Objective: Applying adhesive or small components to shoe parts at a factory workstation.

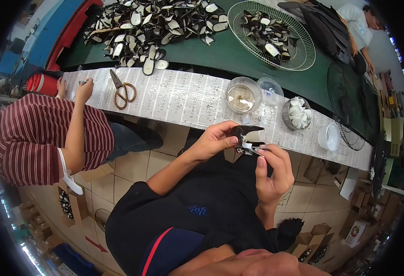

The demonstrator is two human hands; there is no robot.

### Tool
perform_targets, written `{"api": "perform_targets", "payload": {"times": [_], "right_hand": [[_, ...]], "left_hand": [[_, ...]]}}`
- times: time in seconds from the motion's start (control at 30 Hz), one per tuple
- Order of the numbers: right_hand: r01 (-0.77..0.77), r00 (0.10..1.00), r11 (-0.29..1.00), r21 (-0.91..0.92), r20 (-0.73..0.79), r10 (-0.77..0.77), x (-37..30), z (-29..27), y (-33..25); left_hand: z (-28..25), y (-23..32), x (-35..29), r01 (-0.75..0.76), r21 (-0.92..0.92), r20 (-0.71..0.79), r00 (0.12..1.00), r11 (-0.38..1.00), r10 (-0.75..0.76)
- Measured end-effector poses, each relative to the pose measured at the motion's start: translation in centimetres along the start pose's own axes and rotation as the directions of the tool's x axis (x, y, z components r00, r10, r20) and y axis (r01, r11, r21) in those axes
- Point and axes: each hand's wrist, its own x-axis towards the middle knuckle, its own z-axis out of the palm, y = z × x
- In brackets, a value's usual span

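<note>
My left hand (pixel 216 139) grips a shoe piece (pixel 253 136) with a black outer side and a pale lining, held up just in front of the table edge. Its thumb presses the near side, with the fingers behind. My right hand (pixel 274 172) is closed in a pinch at the piece's right side, on a thin metallic tool (pixel 256 150) whose exact kind is too small to tell. A small white bit (pixel 246 145) shows on the piece, close to the tool's tip. Part of the piece is hidden by my fingers.
Beyond my hands a paper-covered strip (pixel 179 96) carries a clear tub (pixel 244 94), a tin of crumpled white pieces (pixel 297 115), a clear cup (pixel 329 137) and scissors (pixel 124 95). Shoe pieces (pixel 165 27) and a wire basket (pixel 314 50) lie behind. A striped-shirted co-worker (pixel 41 133) works at left.
</note>
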Motion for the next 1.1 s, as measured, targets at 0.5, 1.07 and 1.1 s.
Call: {"api": "perform_targets", "payload": {"times": [0.5, 1.07, 1.1], "right_hand": [[-0.5, 0.757, 0.416, 0.759, 0.151, 0.636, -4.8, -1.3, 8.2], [-0.436, 0.865, 0.608, 0.664, 0.125, 0.485, -2.8, 0.8, 4.2], [-0.431, 0.876, 0.663, 0.612, 0.108, 0.47, -2.3, 1.1, 3.6]], "left_hand": [[-0.3, -0.7, -1.0, -0.049, -0.088, 0.024, 0.998, 0.995, 0.051], [-2.2, 0.2, -1.7, -0.006, 0.062, -0.08, 0.997, 0.998, 0.011], [-2.1, 0.8, -2.0, -0.019, -0.01, -0.093, 0.996, 1.0, 0.018]]}}
